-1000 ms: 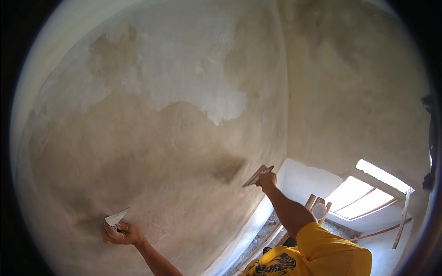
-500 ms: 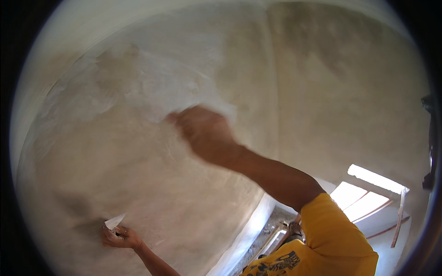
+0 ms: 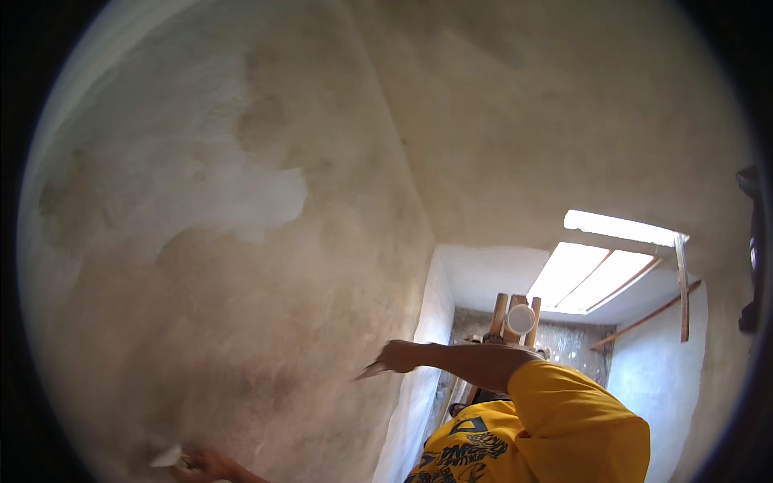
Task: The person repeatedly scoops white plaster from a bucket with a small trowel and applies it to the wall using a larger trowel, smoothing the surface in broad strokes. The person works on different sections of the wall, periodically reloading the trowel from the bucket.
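My left hand [image 3: 205, 467] is at the bottom left, low against the patchy plastered wall [image 3: 314, 282], its fingers round a small putty knife [image 3: 167, 456] with a pale triangular blade. My right hand [image 3: 398, 356] grips a flat trowel [image 3: 372, 370], seen almost edge-on near the wall in the lower middle. The wall carries lighter grey-white patches over a beige-brown coat. My right arm, in a yellow sleeve, crosses in front of the bright opening below the plaster.
A second plastered surface [image 3: 547, 137] meets the wall at a seam. Below are wooden poles [image 3: 538, 322], a white bucket [image 3: 520, 319], a bright window [image 3: 588, 278] with thin bars, wooden strips [image 3: 684, 306] and a narrow strip of rough floor or wall.
My right hand swung up over the light patch, then came down to the lower middle with the trowel. The view has shifted, putting my left hand lower in the picture.
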Demonstrator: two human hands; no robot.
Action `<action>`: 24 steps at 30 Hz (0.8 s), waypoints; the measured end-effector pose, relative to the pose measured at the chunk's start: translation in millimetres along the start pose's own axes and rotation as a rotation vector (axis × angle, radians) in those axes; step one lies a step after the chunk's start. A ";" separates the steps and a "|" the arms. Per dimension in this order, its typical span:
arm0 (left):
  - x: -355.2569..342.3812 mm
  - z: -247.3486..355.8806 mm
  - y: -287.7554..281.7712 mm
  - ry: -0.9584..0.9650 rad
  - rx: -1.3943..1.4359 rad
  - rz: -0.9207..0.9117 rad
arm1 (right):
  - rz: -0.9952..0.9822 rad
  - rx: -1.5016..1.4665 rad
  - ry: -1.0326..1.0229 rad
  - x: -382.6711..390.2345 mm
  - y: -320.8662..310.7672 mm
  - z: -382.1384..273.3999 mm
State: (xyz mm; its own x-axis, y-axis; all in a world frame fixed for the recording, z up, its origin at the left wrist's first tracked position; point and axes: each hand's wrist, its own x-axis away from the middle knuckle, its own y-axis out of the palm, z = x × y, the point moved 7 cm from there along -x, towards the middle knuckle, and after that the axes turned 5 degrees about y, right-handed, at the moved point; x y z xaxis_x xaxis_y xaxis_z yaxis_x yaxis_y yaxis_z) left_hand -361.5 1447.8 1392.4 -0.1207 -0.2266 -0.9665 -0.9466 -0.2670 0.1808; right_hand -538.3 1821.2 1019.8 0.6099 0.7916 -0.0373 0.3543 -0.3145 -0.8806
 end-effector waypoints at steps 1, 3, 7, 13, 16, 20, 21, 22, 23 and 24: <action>9.0 9.1 -5.0 -0.026 0.047 -0.010 | 0.160 -0.330 0.181 36.9 20.3 31.0; 56.4 45.2 -10.2 -0.164 0.139 -0.384 | 0.363 -0.769 0.788 109.9 74.5 92.6; 179.4 186.6 -33.1 -0.270 0.757 -1.004 | 0.784 -1.554 1.147 245.2 159.6 111.7; 292.8 347.2 -96.4 -0.902 1.020 -1.555 | 0.944 -1.567 1.512 344.1 175.5 106.8; 325.4 394.0 -93.4 -1.037 1.055 -1.768 | 1.041 -1.605 1.494 348.6 172.4 121.2; 358.5 437.6 -75.9 -0.943 1.026 -1.938 | 0.920 -1.555 1.697 360.0 219.1 143.9; 367.3 444.7 -73.0 -1.035 1.020 -1.976 | 0.870 -1.520 1.760 365.3 235.6 148.1; 372.1 452.8 -67.5 -1.037 1.024 -1.976 | 0.865 -1.527 1.736 367.3 249.5 154.2; 377.2 458.5 -64.7 -1.094 1.009 -1.992 | 0.862 -1.531 1.713 368.9 260.8 159.8; 382.2 464.2 -62.5 -1.152 0.996 -2.010 | 0.861 -1.534 1.692 369.5 269.9 165.9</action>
State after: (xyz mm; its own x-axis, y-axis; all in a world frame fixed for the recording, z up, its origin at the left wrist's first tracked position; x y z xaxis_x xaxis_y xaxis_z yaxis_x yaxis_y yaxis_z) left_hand -487.3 1812.7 927.1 0.9037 0.0452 0.4258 0.1293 0.9192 -0.3719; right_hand -334.9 2115.8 690.0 0.3610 -0.3223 0.8751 -0.5965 -0.8011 -0.0490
